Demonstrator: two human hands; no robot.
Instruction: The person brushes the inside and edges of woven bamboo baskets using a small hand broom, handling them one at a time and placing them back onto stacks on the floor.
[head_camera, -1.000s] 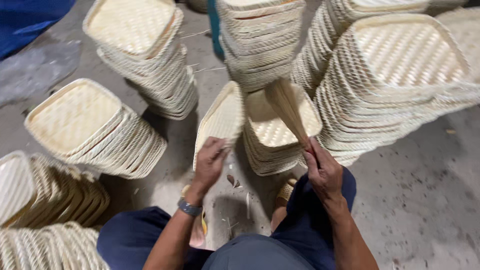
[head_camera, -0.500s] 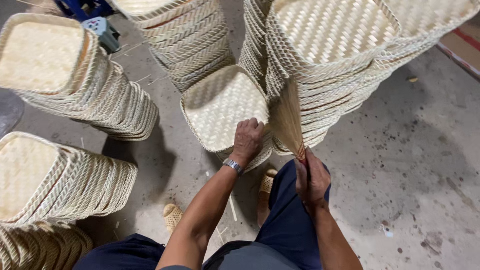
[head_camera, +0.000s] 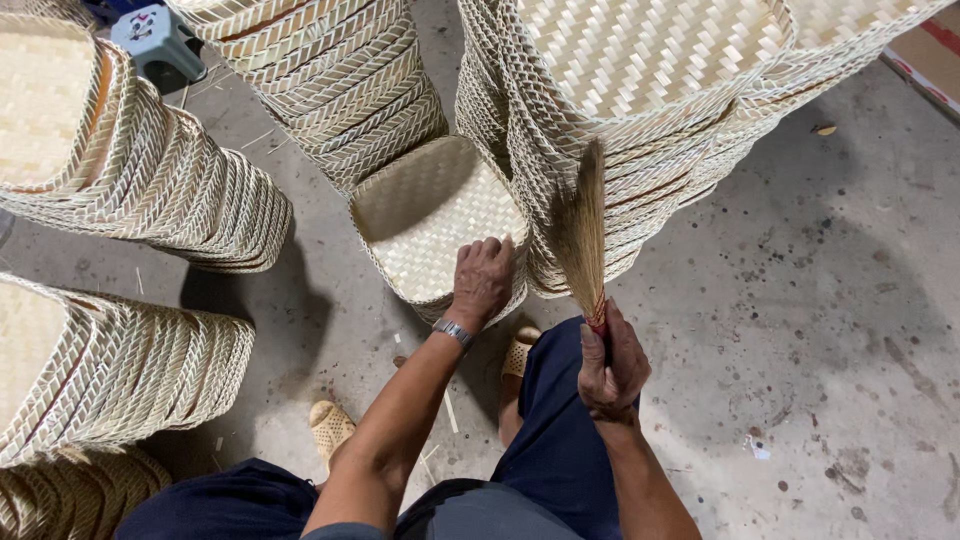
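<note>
View from above, looking down at a seated person's two bare hands among tall stacks of woven bamboo baskets on a concrete floor (head_camera: 800, 300).

The left hand (head_camera: 482, 280), with a metal watch (head_camera: 453, 331) at the wrist, rests on the near rim of a short stack of shallow woven trays (head_camera: 430, 215) standing on the floor directly ahead. Its fingers curl over the rim onto the top tray — a grip pressed around that edge, palm down.

The right hand (head_camera: 612, 365) is closed in a fist around the red-bound handle of a small straw brush (head_camera: 582, 230). The brush stands nearly upright, its long axis running away from the person, with the bristle fan pointing up and overlapping the side of a tall leaning basket stack (head_camera: 640, 110); whether the bristles touch that stack cannot be told.

The key relation: the tray stack lies to the left of the brush and just beyond the right hand, so the bristles stand beside the tray's right rim, not over it. The left hand is the nearer one — already on the tray.

More basket stacks stand to the left (head_camera: 130, 170) and behind (head_camera: 340, 80). A small grey stool (head_camera: 155, 40) sits at the top left. The person's sandalled feet (head_camera: 330, 425) show below the trays.
</note>
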